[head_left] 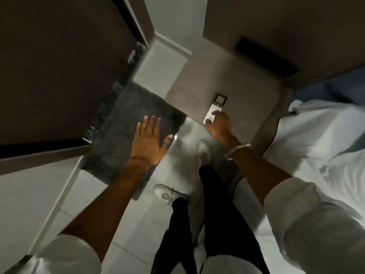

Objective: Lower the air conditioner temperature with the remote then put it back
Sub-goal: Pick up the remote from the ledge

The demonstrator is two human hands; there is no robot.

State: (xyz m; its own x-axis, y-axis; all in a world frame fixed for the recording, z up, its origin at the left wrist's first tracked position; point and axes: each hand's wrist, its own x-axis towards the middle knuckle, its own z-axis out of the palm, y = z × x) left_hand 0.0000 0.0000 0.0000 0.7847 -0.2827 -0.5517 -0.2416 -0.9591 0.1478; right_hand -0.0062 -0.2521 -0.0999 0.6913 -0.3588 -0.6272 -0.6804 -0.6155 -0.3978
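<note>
Your right hand (219, 125) rests on the near end of the white remote (214, 110), which lies flat on the desk (197, 89) near its front edge; fingers curl over it, but whether the grip has closed cannot be told. Your left hand (149, 141) hovers open and empty, fingers spread, above the dark mat (122, 119).

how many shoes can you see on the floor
2. One white sneaker on the pale tiled floor, just below the right hand; the other white sneaker nearer the camera, beside the dark grey mat.
</note>
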